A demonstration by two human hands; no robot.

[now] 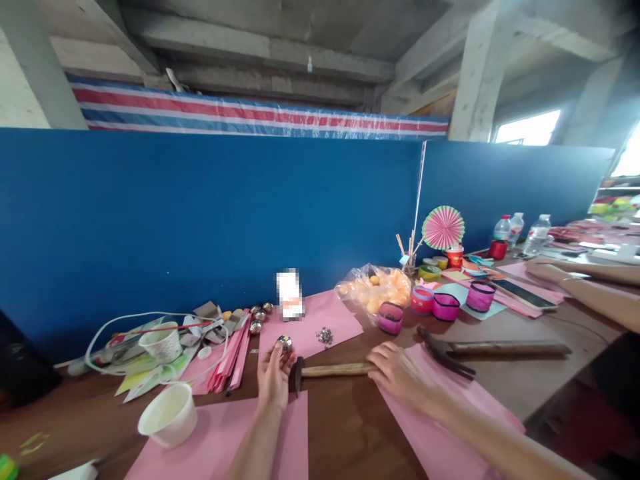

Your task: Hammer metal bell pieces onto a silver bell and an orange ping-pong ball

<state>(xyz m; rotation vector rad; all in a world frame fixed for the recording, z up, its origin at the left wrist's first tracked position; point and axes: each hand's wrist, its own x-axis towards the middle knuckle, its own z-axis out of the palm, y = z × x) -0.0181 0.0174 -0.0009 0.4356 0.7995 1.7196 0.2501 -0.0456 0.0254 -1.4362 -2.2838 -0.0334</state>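
At the middle of the brown table point(357, 420), the person's left hand point(274, 373) had its fingers closed around a shiny metal ball point(285, 343), pinched near the fingertips and raised a little toward the blue partition. Its fellow, the right hand point(397, 373), lay palm down with its fingers over the end of a wooden-handled hammer point(340, 369); whether they gripped the handle or only rested on it, I could not tell. The hammer's head sat just beside the left hand, the handle running across between the two hands.

Beyond them a pink sheet point(337, 319) carried a small heap of metal bits point(325, 336) and a white, blurred-out object point(290, 297). More metal balls point(256, 327) were clustered at its left edge, next to a stack of pink strips point(235, 360). Nearer the person, a white bowl point(170, 417) stood at the left on another pink sheet. To the right, a larger claw hammer point(510, 349) lay with its head over pink paper, and behind it stood small pink baskets point(445, 307) and a clear bag of orange balls point(380, 287). Farther along, a co-worker's forearms point(587, 287) reached in over the table near a dark phone point(523, 293).
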